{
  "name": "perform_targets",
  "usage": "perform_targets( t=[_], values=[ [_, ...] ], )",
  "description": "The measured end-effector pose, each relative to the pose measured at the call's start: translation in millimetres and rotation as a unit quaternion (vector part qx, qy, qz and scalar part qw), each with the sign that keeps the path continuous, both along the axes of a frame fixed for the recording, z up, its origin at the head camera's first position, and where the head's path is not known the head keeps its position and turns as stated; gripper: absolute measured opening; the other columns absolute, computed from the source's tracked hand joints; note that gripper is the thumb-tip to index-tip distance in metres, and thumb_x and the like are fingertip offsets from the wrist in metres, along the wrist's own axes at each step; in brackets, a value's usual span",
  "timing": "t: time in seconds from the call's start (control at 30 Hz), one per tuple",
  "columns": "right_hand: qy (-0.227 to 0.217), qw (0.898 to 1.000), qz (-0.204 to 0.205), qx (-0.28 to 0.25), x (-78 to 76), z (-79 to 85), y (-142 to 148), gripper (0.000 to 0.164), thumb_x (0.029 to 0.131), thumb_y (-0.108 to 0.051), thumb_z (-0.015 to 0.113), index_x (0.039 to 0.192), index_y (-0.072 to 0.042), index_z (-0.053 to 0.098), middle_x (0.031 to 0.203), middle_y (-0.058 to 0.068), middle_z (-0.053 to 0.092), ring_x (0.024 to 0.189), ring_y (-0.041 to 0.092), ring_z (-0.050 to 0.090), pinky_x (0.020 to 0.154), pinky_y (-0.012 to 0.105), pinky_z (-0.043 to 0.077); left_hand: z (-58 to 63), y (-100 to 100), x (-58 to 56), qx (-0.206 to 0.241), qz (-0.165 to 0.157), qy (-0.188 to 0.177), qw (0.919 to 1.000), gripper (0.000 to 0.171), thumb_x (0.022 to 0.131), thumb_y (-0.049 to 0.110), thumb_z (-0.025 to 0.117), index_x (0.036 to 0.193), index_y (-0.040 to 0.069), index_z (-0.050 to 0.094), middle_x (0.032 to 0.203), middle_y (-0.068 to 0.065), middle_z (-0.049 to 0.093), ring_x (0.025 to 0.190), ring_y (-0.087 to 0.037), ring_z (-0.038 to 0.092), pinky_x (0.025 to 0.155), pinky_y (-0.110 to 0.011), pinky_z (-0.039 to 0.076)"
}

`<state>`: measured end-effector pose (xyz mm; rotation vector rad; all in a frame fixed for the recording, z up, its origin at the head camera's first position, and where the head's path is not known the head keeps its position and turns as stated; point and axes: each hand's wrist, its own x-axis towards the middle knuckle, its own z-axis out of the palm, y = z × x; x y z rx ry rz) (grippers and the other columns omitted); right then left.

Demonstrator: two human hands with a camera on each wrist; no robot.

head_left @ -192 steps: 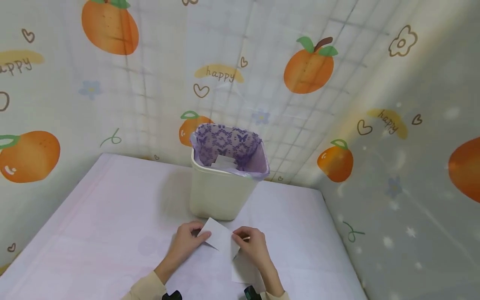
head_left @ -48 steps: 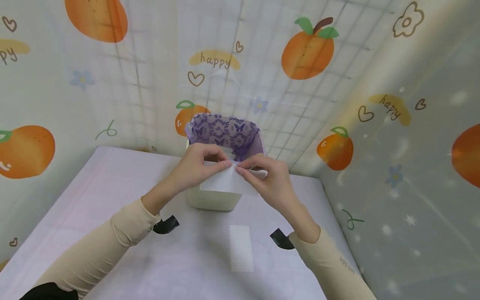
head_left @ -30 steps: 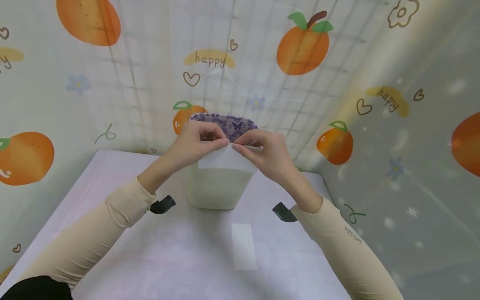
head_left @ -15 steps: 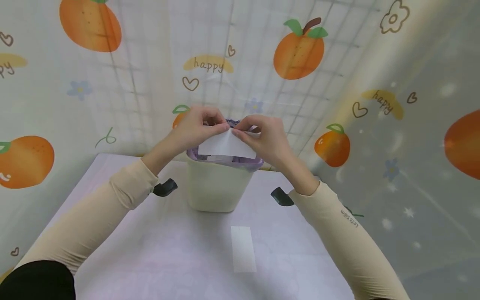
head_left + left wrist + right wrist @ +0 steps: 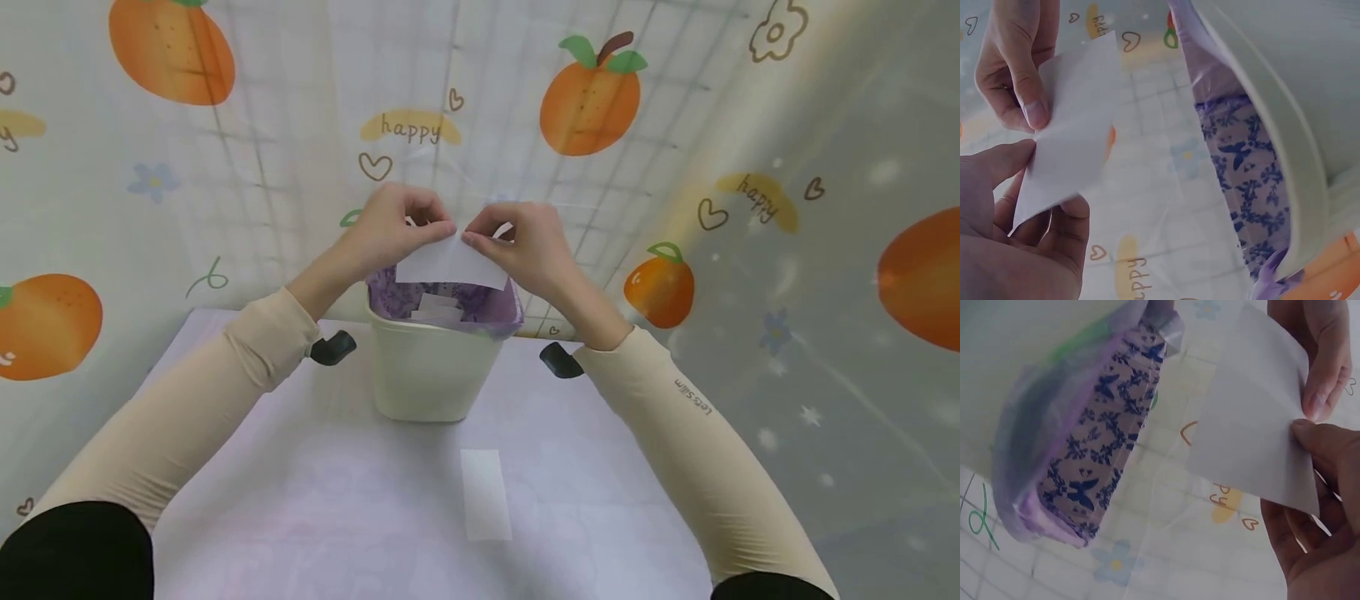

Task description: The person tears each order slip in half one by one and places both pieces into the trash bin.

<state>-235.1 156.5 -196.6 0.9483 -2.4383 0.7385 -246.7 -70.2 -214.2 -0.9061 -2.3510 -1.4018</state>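
While above the pale bin (image 5: 435, 371), both hands (image 5: 397, 223) in a fingertip pinch on white paper (image 5: 452, 263).

The left arm (image 5: 187, 400) slants in from the near left, the right arm (image 5: 667, 417) from the near right, both reaching far. The left hand (image 5: 396, 223) and right hand (image 5: 525, 242) face each other, thumb tips (image 5: 1036, 112) nearly meeting, each in a thumb-and-finger pinch; the left wrist (image 5: 318, 283) and right wrist (image 5: 596, 312) sit wider apart.
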Motion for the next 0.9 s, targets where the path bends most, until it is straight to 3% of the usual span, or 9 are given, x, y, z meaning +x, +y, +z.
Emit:
perform_targets(
  t=[0.3, 0.6, 0.9],
  values=[
    [-0.001, 1.0, -0.017, 0.005, -13.2, 11.2, -6, 0.01, 0.097, -0.018, 0.078, 0.093, -0.01, 0.082, 0.088, 0.004, 0.079, 0.085, 0.016, 0.071, 0.081, 0.032, 0.061, 10.1, -3, -10.0, -0.012, 0.033, -0.005, 0.9994, 0.009, 0.098, 0.017, 0.075, 0.094, 0.01, 0.078, 0.094, -0.005, 0.077, 0.087, -0.018, 0.065, 0.08, -0.029, 0.048],
    [-0.014, 0.999, -0.03, 0.007, -32.1, 12.2, -5, 0.011, 0.097, -0.017, 0.078, 0.094, -0.008, 0.082, 0.089, 0.008, 0.079, 0.086, 0.019, 0.072, 0.081, 0.034, 0.062, 10.6, -1, -28.4, 0.001, 0.018, -0.025, 0.9995, 0.012, 0.1, 0.018, 0.074, 0.098, 0.006, 0.078, 0.097, -0.007, 0.077, 0.09, -0.019, 0.066, 0.086, -0.029, 0.05],
    [-0.034, 0.999, -0.033, -0.008, -46.7, 14.6, -1, 0.012, 0.098, -0.02, 0.077, 0.097, -0.009, 0.082, 0.09, 0.007, 0.079, 0.087, 0.016, 0.069, 0.084, 0.033, 0.06, 19.5, 2, -35.6, 0.025, 0.01, -0.075, 0.9969, 0.013, 0.1, 0.017, 0.073, 0.1, 0.004, 0.077, 0.098, -0.007, 0.074, 0.093, -0.018, 0.066, 0.089, -0.029, 0.05]
  ],
)
